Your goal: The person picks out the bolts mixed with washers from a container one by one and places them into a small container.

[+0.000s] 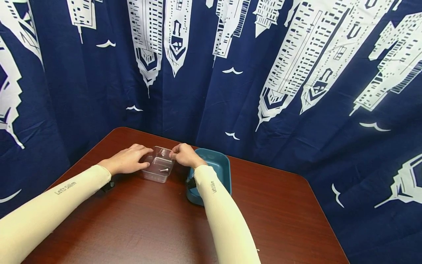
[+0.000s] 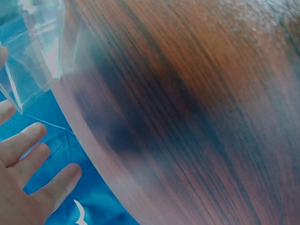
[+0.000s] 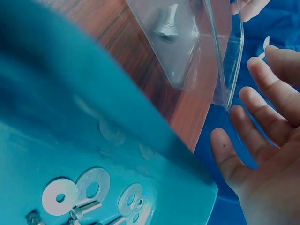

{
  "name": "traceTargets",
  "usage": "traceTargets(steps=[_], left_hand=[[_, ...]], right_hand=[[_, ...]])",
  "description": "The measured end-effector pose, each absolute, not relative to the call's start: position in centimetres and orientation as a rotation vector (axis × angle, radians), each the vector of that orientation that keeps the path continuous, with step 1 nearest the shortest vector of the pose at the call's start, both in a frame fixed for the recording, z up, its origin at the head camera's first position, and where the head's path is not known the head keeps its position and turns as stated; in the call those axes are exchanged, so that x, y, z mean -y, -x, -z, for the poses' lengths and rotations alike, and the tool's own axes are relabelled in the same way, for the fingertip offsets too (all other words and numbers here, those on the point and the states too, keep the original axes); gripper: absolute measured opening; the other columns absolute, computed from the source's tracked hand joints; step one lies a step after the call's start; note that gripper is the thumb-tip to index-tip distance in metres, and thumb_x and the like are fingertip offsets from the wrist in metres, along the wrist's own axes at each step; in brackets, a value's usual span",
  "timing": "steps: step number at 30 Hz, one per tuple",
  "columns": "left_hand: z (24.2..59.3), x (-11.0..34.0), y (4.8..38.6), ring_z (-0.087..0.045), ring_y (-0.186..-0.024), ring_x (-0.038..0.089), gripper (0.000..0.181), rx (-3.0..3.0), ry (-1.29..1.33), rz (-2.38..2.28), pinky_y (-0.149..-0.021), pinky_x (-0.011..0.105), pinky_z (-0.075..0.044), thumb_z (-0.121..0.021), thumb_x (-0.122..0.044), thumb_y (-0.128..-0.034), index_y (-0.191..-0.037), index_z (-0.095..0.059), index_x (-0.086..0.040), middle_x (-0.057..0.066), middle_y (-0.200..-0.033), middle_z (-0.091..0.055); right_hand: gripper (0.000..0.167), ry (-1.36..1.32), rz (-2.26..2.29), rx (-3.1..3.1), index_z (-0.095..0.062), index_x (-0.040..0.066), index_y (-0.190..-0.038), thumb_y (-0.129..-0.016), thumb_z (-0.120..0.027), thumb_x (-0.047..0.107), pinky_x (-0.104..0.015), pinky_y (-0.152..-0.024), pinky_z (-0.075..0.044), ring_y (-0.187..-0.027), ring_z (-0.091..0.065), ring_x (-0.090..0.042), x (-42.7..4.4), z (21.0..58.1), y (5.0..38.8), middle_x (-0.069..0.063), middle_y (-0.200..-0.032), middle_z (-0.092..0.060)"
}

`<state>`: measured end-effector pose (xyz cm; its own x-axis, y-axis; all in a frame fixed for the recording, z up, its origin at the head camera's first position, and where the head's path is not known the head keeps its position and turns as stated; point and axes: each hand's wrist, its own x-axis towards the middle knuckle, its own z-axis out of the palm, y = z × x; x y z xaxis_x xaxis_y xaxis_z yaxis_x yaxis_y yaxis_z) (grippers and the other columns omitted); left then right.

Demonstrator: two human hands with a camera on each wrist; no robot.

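Observation:
A clear plastic divided container stands on the table, with a small metal bolt lying in its near compartment. My left hand is at the container's left side, thumb and fingers spread along its edge. Over the far right corner of the container is my right hand, fingers bent loosely with the tips close together; I see nothing held in it in the right wrist view. A teal bin stands beside the container, partly under my right forearm. Inside it lie several flat washers and bolts.
The brown wooden table extends toward the right and front. Behind its far edge hangs a dark blue curtain printed with white buildings. The bin's wall rises between its contents and the container.

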<state>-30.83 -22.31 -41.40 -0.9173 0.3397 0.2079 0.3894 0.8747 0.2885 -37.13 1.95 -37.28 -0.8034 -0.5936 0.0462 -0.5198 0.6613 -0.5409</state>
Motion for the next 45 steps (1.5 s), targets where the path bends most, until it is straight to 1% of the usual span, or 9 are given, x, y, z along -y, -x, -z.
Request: traceTargets(steps=[4, 11, 13, 18, 22, 29, 37, 45], left_hand=[[41.2, 22.1, 30.7, -0.047, -0.131, 0.036, 0.057, 2.892, 0.567, 0.496, -0.104, 0.059, -0.043, -0.068, -0.029, -0.0921, -0.143, -0.054, -0.006, 0.017, -0.136, -0.058], [41.1, 22.0, 30.8, -0.048, -0.130, 0.035, 0.056, 2.894, 0.574, 0.486, -0.104, 0.059, -0.043, -0.068, -0.029, -0.0924, -0.142, -0.055, -0.007, 0.016, -0.135, -0.059], [41.0, 21.9, 30.8, -0.048, -0.130, 0.036, 0.057, 2.895, 0.571, 0.486, -0.104, 0.059, -0.043, -0.068, -0.029, -0.0922, -0.142, -0.055, -0.007, 0.016, -0.135, -0.059], [41.0, 22.0, 30.9, -0.047, -0.131, 0.036, 0.057, 2.888, 0.574, 0.472, -0.104, 0.059, -0.043, -0.068, -0.030, -0.0919, -0.142, -0.055, -0.006, 0.016, -0.135, -0.059], [41.0, 22.0, 30.9, -0.048, -0.130, 0.036, 0.057, 2.886, 0.582, 0.465, -0.104, 0.058, -0.043, -0.069, -0.030, -0.0915, -0.141, -0.056, -0.006, 0.016, -0.134, -0.060], [41.0, 22.0, 30.8, -0.047, -0.130, 0.037, 0.056, 2.886, 0.582, 0.471, -0.105, 0.059, -0.043, -0.069, -0.029, -0.0913, -0.140, -0.056, -0.004, 0.017, -0.134, -0.059], [40.6, 21.7, 30.8, -0.046, -0.131, 0.038, 0.056, 2.873, 0.579, 0.463, -0.106, 0.059, -0.041, -0.070, -0.030, -0.0916, -0.140, -0.057, -0.004, 0.019, -0.136, -0.057], [39.8, 20.6, 30.9, -0.048, -0.129, 0.037, 0.053, 2.817, 0.625, 0.435, -0.102, 0.060, -0.043, -0.070, -0.030, -0.0908, -0.136, -0.061, -0.004, 0.018, -0.133, -0.059]], right_hand=[[0.021, 0.888, 0.861, -2.718, -0.077, 0.000, -0.101, -0.097, -0.064, 0.016, -0.023, -0.069, -0.042, -0.080, -0.054, -0.013, -2.3, 37.0, 37.0, -0.012, -0.097, -0.074], [0.021, 0.886, 0.859, -2.740, -0.077, 0.004, -0.102, -0.097, -0.064, 0.020, -0.024, -0.075, -0.046, -0.085, -0.057, -0.012, -2.8, 36.5, 37.0, -0.001, -0.093, -0.072], [0.020, 0.897, 0.850, -2.745, -0.077, 0.006, -0.102, -0.098, -0.064, 0.021, -0.024, -0.076, -0.046, -0.086, -0.057, -0.012, -3.1, 36.3, 36.9, 0.000, -0.095, -0.072], [0.023, 0.895, 0.852, -2.736, -0.077, 0.006, -0.103, -0.098, -0.063, 0.023, -0.025, -0.074, -0.047, -0.086, -0.056, -0.013, -3.9, 36.1, 36.8, 0.000, -0.099, -0.070], [0.025, 0.855, 0.882, -2.717, -0.077, 0.006, -0.106, -0.098, -0.062, 0.025, -0.027, -0.073, -0.047, -0.087, -0.056, -0.015, -4.6, 36.0, 36.8, 0.000, -0.097, -0.069], [0.025, 0.864, 0.882, -2.726, -0.076, 0.008, -0.108, -0.099, -0.061, 0.025, -0.028, -0.078, -0.049, -0.092, -0.058, -0.015, -6.0, 35.8, 36.7, -0.001, -0.102, -0.070], [0.025, 0.823, 0.917, -2.719, -0.075, 0.008, -0.111, -0.100, -0.060, 0.025, -0.032, -0.085, -0.052, -0.097, -0.062, -0.016, -7.5, 35.5, 36.4, -0.004, -0.108, -0.072], [0.023, 0.807, 0.921, -2.739, -0.076, 0.008, -0.110, -0.099, -0.061, 0.023, -0.032, -0.085, -0.053, -0.095, -0.064, -0.017, -8.9, 35.4, 36.4, -0.005, -0.106, -0.073]])
